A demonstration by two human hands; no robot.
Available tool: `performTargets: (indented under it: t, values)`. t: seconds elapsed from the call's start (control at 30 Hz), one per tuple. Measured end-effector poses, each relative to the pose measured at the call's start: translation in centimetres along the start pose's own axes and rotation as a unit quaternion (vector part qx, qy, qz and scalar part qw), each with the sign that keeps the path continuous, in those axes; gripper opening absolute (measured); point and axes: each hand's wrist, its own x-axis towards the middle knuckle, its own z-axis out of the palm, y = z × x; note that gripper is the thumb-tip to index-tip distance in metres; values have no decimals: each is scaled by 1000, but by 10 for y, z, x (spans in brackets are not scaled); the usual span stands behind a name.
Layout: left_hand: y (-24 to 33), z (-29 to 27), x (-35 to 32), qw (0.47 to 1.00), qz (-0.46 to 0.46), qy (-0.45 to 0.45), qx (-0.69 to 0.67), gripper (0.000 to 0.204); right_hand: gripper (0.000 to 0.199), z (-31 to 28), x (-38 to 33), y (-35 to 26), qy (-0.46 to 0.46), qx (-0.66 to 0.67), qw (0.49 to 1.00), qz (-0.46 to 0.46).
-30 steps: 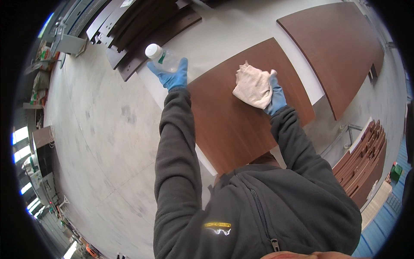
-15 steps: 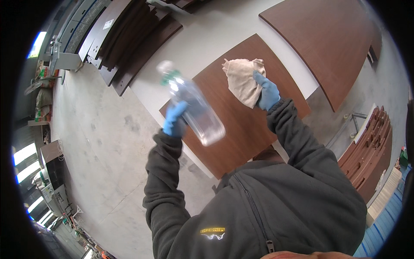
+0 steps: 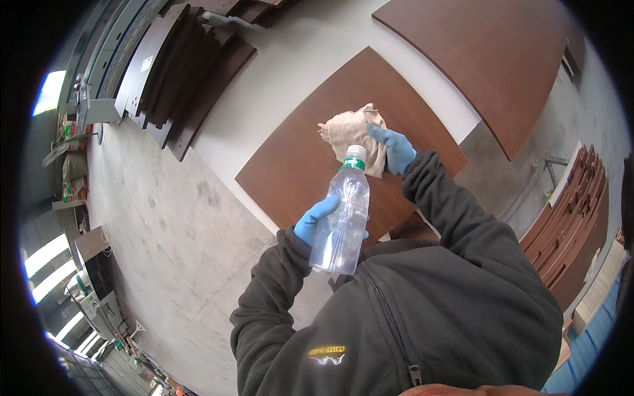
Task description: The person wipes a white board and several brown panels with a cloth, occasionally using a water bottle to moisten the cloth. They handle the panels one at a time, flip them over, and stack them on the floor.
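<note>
While the clear bottle [image 3: 341, 221] is wrapped mid-body by the left hand [image 3: 316, 221], judged light, slippery, the soft cloth [image 3: 350, 135] above it is pinched by the right hand [image 3: 395, 148].

clear plastic bottle [image 3: 342, 221] with green neck ring, upright in left hand [image 3: 317, 219], crumpled beige cloth [image 3: 351, 135] under right hand [image 3: 395, 148], on brown panel [image 3: 297, 165]

Left hand [image 3: 316, 221] gripped a clear bottle [image 3: 342, 219], cap toward the cloth [image 3: 353, 135] pressed by right hand [image 3: 395, 148] on a brown panel [image 3: 290, 165].
</note>
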Motion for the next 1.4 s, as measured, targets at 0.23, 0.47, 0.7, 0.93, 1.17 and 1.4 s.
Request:
performTargets:
  t: [0.23, 0.47, 0.7, 0.93, 1.17, 1.4]
  values:
    - [-2, 4, 11, 998, -56, 2, -28, 62, 60, -22, -2, -9, -30, 19, 999, 15]
    - [4, -2, 5, 999, -24, -4, -41, 58, 64, -33, -6, -11, 2, 0, 1000, 31]
    - [11, 10, 2, 1000, -20, 13, -4, 55, 66, -20, -8, -9, -5, -9, 999, 37]
    - [12, 17, -5, 997, 5, 64, 39, 56, 63, -11, -8, -10, 10, -31, 998, 50]
    - [33, 14, -9, 957, 85, 96, 259, 61, 56, -27, 16, -2, 15, -9, 999, 41]
    - [120, -21, -20, 727, 460, 161, 484, 74, 39, -68, 28, -73, 123, -249, 931, -236]
